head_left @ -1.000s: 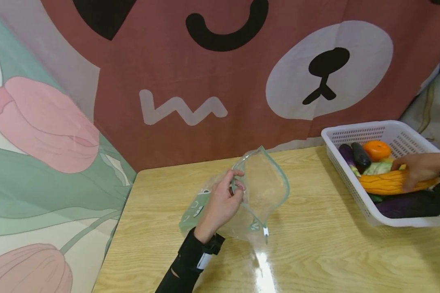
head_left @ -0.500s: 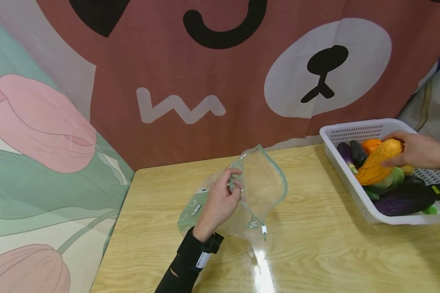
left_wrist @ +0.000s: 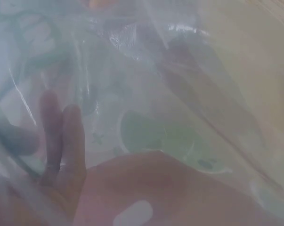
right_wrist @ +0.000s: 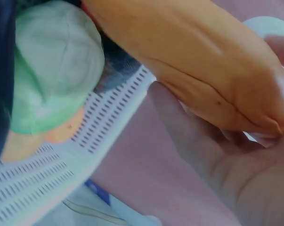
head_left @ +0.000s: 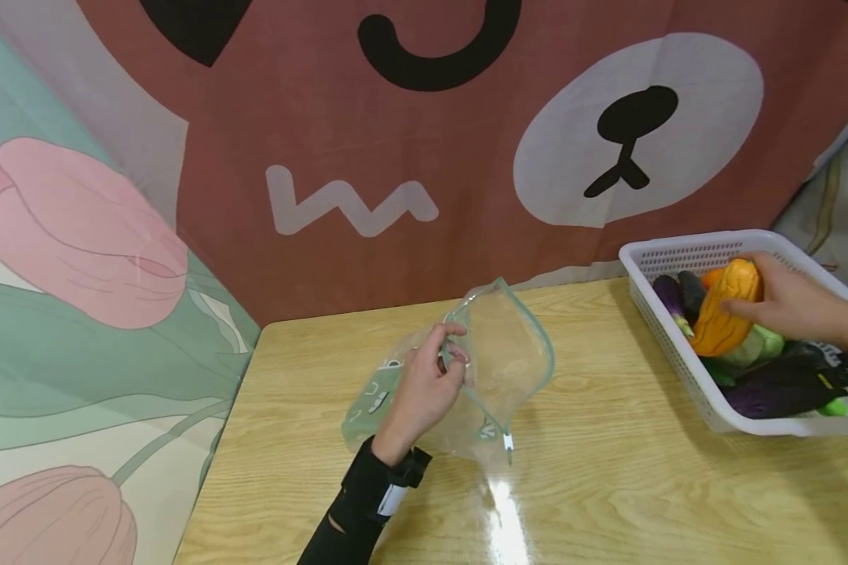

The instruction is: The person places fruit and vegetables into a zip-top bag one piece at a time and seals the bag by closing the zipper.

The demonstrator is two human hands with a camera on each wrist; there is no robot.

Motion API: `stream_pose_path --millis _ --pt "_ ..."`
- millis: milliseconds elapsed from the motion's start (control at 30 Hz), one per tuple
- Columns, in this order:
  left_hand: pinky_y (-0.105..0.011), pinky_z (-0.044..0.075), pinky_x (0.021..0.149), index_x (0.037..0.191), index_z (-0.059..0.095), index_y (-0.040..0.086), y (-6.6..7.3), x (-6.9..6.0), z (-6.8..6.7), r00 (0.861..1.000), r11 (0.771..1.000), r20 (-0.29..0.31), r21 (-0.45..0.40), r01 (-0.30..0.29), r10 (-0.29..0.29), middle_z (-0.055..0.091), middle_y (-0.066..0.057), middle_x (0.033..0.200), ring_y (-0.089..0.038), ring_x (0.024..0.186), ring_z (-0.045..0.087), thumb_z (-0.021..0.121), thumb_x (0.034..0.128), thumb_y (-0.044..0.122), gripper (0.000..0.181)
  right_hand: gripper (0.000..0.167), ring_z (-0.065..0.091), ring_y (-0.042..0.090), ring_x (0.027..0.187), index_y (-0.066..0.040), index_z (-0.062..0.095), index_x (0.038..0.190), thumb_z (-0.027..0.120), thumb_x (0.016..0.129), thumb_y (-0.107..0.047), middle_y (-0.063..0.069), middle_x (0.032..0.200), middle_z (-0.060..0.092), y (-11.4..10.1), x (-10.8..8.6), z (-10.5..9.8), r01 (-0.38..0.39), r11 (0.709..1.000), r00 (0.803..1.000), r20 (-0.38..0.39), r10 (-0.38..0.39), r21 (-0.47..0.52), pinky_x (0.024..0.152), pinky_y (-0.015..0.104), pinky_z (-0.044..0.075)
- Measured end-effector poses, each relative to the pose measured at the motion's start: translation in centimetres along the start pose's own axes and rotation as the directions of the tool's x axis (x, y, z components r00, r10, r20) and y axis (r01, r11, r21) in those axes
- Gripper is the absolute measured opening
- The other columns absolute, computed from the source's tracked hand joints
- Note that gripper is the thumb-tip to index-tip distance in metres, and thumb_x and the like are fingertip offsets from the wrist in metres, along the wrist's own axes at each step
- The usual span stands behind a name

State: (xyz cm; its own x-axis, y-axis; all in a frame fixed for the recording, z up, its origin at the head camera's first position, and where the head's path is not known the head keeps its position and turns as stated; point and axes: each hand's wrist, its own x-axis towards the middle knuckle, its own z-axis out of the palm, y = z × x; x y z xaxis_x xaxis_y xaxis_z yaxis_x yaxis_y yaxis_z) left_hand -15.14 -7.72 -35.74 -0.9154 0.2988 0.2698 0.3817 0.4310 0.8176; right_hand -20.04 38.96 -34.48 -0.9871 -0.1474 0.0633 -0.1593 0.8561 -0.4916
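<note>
My left hand (head_left: 427,388) grips one side of the mouth of a clear zip bag (head_left: 512,345) with a green print and a white slider. The bag lies on the table with its mouth spread apart, facing right. In the left wrist view, the fingers (left_wrist: 71,136) show hazily through the plastic. On the right, my right hand (head_left: 795,302) holds a long, ridged orange squash (head_left: 726,314), tilted up above the basket's contents. The right wrist view has the thumb along one side of the squash (right_wrist: 203,66); the other fingers are mostly hidden.
A white perforated basket (head_left: 667,353) stands at the table's right. Inside lie a large dark eggplant (head_left: 777,384), a small purple eggplant (head_left: 667,297), a pale green vegetable (head_left: 756,345) and other produce. A printed cloth (head_left: 396,275) hangs behind the wooden table (head_left: 608,471).
My right hand has lifted the orange squash from lying flat in the basket and swung it upright, uncovering the pale green vegetable. The left hand and the bag have stayed put.
</note>
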Motion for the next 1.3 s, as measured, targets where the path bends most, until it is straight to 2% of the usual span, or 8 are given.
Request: stream_pose_path --millis 267,467,567,667,867,1000,1167,1300 --pt "-0.025 0.035 0.045 0.124 0.052 0.014 0.3 0.0 0.3 1.000 1.000 -0.007 -0.014 0.005 -0.005 0.062 0.004 0.074 -0.013 0.048 0.048 0.046 0.0923 0.009 0.033 0.077 0.046 0.049 0.076 0.014 0.001 0.141 0.054 0.086 0.004 0.041 0.106 0.029 -2.4 -1.3 -1.4 -0.054 0.999 0.981 -0.187 0.054 0.003 0.045 0.036 0.047" --pt "-0.024 0.035 0.045 0.124 0.052 0.014 0.3 0.1 0.4 1.000 1.000 -0.027 -0.011 -0.003 0.003 0.061 0.004 0.073 -0.012 0.048 0.045 0.048 0.0908 0.007 0.034 0.078 0.043 0.056 0.082 0.008 -0.001 0.142 0.053 0.086 0.007 0.043 0.109 0.027 -4.6 -2.2 -2.1 -0.024 0.995 0.959 -0.280 0.049 0.093 0.043 0.015 0.041" --pt "-0.024 0.034 0.043 0.125 0.052 0.015 0.4 0.0 0.5 0.999 1.000 -0.032 -0.014 0.000 0.000 0.061 0.006 0.072 -0.012 0.046 0.043 0.048 0.0909 0.007 0.035 0.077 0.054 0.021 0.080 0.004 0.003 0.144 0.054 0.087 0.006 0.042 0.112 0.027 -5.9 -2.8 -2.2 0.042 0.992 0.947 -0.321 -0.001 0.120 0.047 0.005 0.036" --pt "-0.024 0.033 0.043 0.126 0.051 0.016 0.4 0.0 0.5 1.000 1.000 -0.027 -0.018 -0.002 0.001 0.061 0.006 0.072 -0.012 0.046 0.043 0.048 0.0916 0.008 0.035 0.075 0.040 -0.010 0.076 0.000 0.007 0.145 0.055 0.087 0.006 0.031 0.115 0.031 -7.8 -3.3 -2.1 0.122 0.981 0.926 -0.374 -0.059 0.149 0.053 -0.001 0.033" --pt "-0.025 0.034 0.043 0.128 0.049 0.016 0.5 0.0 0.6 1.000 0.999 -0.010 -0.037 -0.004 0.003 0.062 0.002 0.075 -0.012 0.048 0.047 0.047 0.0925 0.009 0.036 0.078 0.042 0.004 0.088 -0.014 0.017 0.144 0.053 0.083 0.019 -0.009 0.115 0.032 -12.3 -4.0 -1.6 0.338 0.892 0.883 -0.429 -0.189 0.302 0.064 0.003 0.042" --pt "-0.025 0.034 0.044 0.128 0.049 0.016 0.6 0.0 0.6 1.000 0.999 -0.006 -0.049 -0.002 0.002 0.061 0.001 0.074 -0.012 0.049 0.050 0.047 0.0922 0.009 0.036 0.082 0.046 0.011 0.091 -0.015 0.018 0.144 0.053 0.080 0.024 -0.002 0.119 0.036 -15.1 -4.3 -0.6 0.462 0.819 0.863 -0.383 -0.328 0.340 0.067 0.009 0.047" --pt "-0.025 0.034 0.043 0.128 0.049 0.015 0.7 0.1 0.7 1.000 0.999 0.006 -0.054 0.003 -0.002 0.061 0.001 0.073 -0.013 0.049 0.052 0.047 0.0923 0.009 0.036 0.086 0.052 0.010 0.091 -0.006 0.019 0.144 0.059 0.075 0.025 0.004 0.124 0.040 -17.9 -4.0 1.4 0.606 0.729 0.792 -0.330 -0.513 0.320 0.071 0.013 0.049" --pt "-0.025 0.035 0.043 0.128 0.049 0.015 0.7 0.2 0.8 1.000 0.998 0.014 -0.064 0.009 -0.008 0.060 0.000 0.075 -0.012 0.052 0.053 0.048 0.0927 0.010 0.035 0.082 0.053 0.010 0.089 -0.001 0.022 0.142 0.065 0.075 0.020 0.008 0.121 0.043 -19.7 -3.5 3.3 0.626 0.702 0.780 -0.267 -0.567 0.338 0.072 0.015 0.049"
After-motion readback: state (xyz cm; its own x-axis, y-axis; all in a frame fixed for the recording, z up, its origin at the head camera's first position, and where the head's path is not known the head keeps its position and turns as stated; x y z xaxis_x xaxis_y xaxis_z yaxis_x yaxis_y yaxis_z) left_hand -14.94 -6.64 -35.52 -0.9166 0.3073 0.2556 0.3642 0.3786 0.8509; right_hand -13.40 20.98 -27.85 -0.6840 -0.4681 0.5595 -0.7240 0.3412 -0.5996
